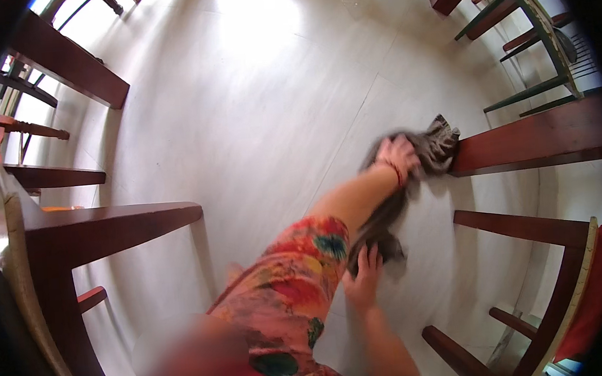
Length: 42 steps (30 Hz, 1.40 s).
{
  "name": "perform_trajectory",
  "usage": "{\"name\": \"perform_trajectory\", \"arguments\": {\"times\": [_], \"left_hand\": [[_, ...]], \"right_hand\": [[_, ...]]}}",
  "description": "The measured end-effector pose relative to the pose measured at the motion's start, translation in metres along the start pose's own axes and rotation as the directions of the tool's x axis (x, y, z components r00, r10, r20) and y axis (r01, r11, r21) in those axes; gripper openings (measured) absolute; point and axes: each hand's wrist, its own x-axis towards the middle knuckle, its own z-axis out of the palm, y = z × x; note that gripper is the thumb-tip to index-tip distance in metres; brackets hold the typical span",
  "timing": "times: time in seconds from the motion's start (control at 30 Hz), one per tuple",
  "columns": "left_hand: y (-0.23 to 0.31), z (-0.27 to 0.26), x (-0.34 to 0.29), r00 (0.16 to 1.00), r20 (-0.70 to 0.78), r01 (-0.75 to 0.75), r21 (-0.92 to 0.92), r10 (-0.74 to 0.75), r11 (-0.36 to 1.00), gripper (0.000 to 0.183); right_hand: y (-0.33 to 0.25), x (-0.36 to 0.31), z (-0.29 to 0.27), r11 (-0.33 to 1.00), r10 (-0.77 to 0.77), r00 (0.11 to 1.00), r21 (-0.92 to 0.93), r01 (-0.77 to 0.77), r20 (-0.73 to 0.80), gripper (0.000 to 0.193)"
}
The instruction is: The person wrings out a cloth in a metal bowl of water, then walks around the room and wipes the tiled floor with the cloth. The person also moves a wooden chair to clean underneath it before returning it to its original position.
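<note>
A dark grey-brown cloth (436, 146) lies bunched on the pale floor, its ruffled far end against the foot of a reddish-brown wooden leg. My left hand (399, 153), slightly blurred and with a red band at the wrist, presses down on the cloth with fingers curled into it. Nearer to me, my right hand (364, 275) has its fingers closed over the cloth's near end. Part of the cloth between the hands is hidden behind my left forearm. A bright floral sleeve (300, 266) covers my upper left arm.
Dark wooden legs (120, 220) of furniture line the left side. On the right stand a thick wooden leg (530, 138), a chair (523, 227) with a red cover, and a green-legged stand (527, 92). Pale floor (239, 115) with thin seams stretches ahead, bright with glare at the top.
</note>
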Motion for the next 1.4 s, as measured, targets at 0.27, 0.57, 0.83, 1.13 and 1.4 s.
{"name": "perform_trajectory", "arguments": {"times": [0.27,0.57,0.83,1.13,1.4], "left_hand": [[-0.268,-0.059,-0.086,0.598,0.116,0.798,-0.169,-0.793,0.578,0.067],[-0.339,0.020,-0.172,0.168,0.635,0.823,0.331,-0.754,0.462,0.050],[-0.105,0.007,-0.263,0.733,0.235,0.630,0.120,-0.639,0.767,0.055],[-0.008,-0.005,-0.276,0.961,0.165,0.168,-0.986,-0.223,-0.005,0.019],[-0.064,-0.126,-0.233,0.585,-0.413,-0.173,-0.904,-0.698,0.390,0.022]], "right_hand": [[-0.061,0.159,0.009,0.985,-0.102,0.936,0.165,0.048,0.337,0.076],[-0.098,0.151,0.037,0.946,-0.322,0.876,0.083,0.314,0.359,0.069],[-0.016,0.044,-0.012,0.911,-0.403,0.896,0.170,0.375,0.184,0.036],[0.029,-0.080,-0.102,0.855,0.165,0.765,0.296,-0.425,0.622,0.018],[-0.043,0.011,-0.104,0.870,0.126,0.943,0.421,-0.254,0.308,0.035]]}}
